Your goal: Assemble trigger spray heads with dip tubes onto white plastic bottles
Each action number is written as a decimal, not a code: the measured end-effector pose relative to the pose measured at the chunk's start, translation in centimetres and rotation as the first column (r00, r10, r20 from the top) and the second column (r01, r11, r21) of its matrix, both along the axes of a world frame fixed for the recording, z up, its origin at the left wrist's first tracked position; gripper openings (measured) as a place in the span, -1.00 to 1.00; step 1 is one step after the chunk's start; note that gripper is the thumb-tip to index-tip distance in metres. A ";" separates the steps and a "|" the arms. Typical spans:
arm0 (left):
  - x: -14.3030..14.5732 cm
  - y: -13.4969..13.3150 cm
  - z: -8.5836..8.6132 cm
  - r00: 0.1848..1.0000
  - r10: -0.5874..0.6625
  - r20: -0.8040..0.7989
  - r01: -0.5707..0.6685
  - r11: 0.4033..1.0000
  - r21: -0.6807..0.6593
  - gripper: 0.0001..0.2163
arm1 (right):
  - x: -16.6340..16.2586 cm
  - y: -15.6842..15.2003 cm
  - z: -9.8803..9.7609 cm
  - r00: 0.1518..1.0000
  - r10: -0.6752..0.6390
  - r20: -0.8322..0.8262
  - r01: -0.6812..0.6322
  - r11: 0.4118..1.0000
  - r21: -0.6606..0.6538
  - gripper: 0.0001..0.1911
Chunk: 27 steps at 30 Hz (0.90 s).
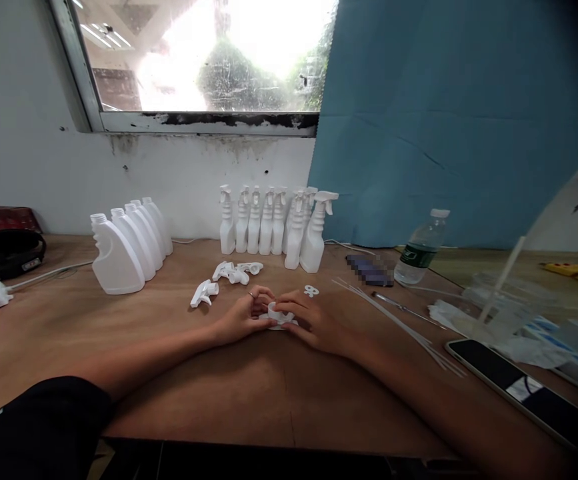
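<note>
Only the head cam here. Both hands meet mid-tabletop [119, 313] around one white trigger sprayer head [279, 317]. The left hand [243, 319], ring on one finger, has its fingers curled onto the left side of the piece. The right hand [315, 324] pinches it from the other side, so both are gripping the same part. It sits low, either touching the wood or just off it, I can't tell which.

Imo the way to do this fiddly bit well is to let one hand pin the body steady and give the other the fine work. Forearms resting on the tabletop like they are should stop any wobble. The fingers hide the actual joint, so I'd tilt the piece toward the eyes rather than go by feel.

Loose trigger heads [203, 293] lie just behind the left hand, and a small white bit [311, 291] sits behind the right. Thin white tubes [399, 323] are off to the right. Capless bottles [129, 247] and bottles with triggers fitted [273, 227] line the wall, well apart from the hands.
</note>
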State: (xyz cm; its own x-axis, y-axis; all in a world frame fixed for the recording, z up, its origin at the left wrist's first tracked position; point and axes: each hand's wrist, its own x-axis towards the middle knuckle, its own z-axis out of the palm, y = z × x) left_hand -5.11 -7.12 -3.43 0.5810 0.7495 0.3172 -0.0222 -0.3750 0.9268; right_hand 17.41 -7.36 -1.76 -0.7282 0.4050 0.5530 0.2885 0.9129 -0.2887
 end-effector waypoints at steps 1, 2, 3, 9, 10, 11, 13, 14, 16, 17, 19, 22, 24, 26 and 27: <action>0.0 -0.1 0.1 0.998 0.029 -0.046 -0.027 0.999 0.046 -0.61 | 0.0 0.0 0.0 1.000 -0.012 0.003 0.012 1.000 0.004 -0.63; -0.1 -0.2 0.1 0.992 0.063 -0.111 -0.052 0.993 0.105 -0.67 | 0.1 -0.1 0.0 1.000 -0.023 0.003 0.023 1.000 0.008 -0.64; -0.2 -0.3 0.2 0.977 0.103 -0.185 -0.070 0.982 0.175 -0.72 | 0.0 -0.1 -0.1 0.999 -0.032 0.005 0.032 0.999 0.011 -0.64; -1.0 -0.3 0.6 0.897 0.225 -0.381 -0.003 0.864 0.503 -0.69 | -0.2 0.1 -0.7 0.998 -0.045 0.031 0.046 0.999 -0.006 -0.66; -1.1 -0.2 0.6 0.890 0.240 -0.387 -0.001 0.851 0.525 -0.71 | -0.3 0.1 -0.8 0.999 -0.046 0.026 0.046 0.999 -0.016 -0.67; -1.1 -0.2 0.5 0.882 0.253 -0.397 0.000 0.843 0.538 -0.74 | -0.3 0.1 -0.8 0.999 -0.043 0.017 0.044 0.999 -0.023 -0.69; -1.2 -0.1 0.3 0.874 0.266 -0.408 0.001 0.837 0.548 -0.76 | -0.4 0.1 -0.7 0.999 -0.033 -0.006 0.033 0.999 -0.022 -0.72; -1.2 0.0 0.1 0.876 0.263 -0.404 0.003 0.835 0.551 -0.75 | -0.4 0.0 -0.7 1.000 -0.025 -0.018 0.025 1.000 -0.017 -0.73; -1.2 0.1 -0.1 0.890 0.251 -0.381 0.009 0.825 0.565 -0.75 | -0.3 -0.1 -0.5 1.000 -0.014 -0.027 0.013 1.000 -0.014 -0.74; -1.2 0.1 -0.1 0.897 0.246 -0.367 0.011 0.818 0.576 -0.75 | -0.3 -0.2 -0.4 1.000 -0.019 -0.024 0.018 1.000 -0.018 -0.75; -1.2 0.2 -0.1 0.904 0.236 -0.356 0.021 0.808 0.588 -0.73 | -0.1 -0.3 -0.1 0.999 -0.045 0.001 0.045 0.998 -0.048 -0.78; -1.1 0.1 0.1 0.889 0.250 -0.384 0.016 0.821 0.571 -0.73 | 0.5 -0.1 0.4 0.997 -0.075 -0.001 0.074 0.988 -0.137 -0.73; -0.9 -0.2 0.4 0.862 0.289 -0.417 -0.008 0.829 0.559 -0.75 | 1.2 0.7 0.9 0.989 -0.132 -0.069 0.117 0.976 -0.183 -0.61; -0.8 -0.4 0.6 0.836 0.332 -0.436 -0.037 0.828 0.559 -0.75 | 2.6 2.1 1.3 0.957 -0.259 -0.128 0.236 0.957 -0.169 -0.61; -0.7 -0.5 0.7 0.829 0.347 -0.439 -0.049 0.827 0.560 -0.74 | 3.6 2.9 1.4 0.933 -0.336 -0.129 0.320 0.938 -0.135 -0.69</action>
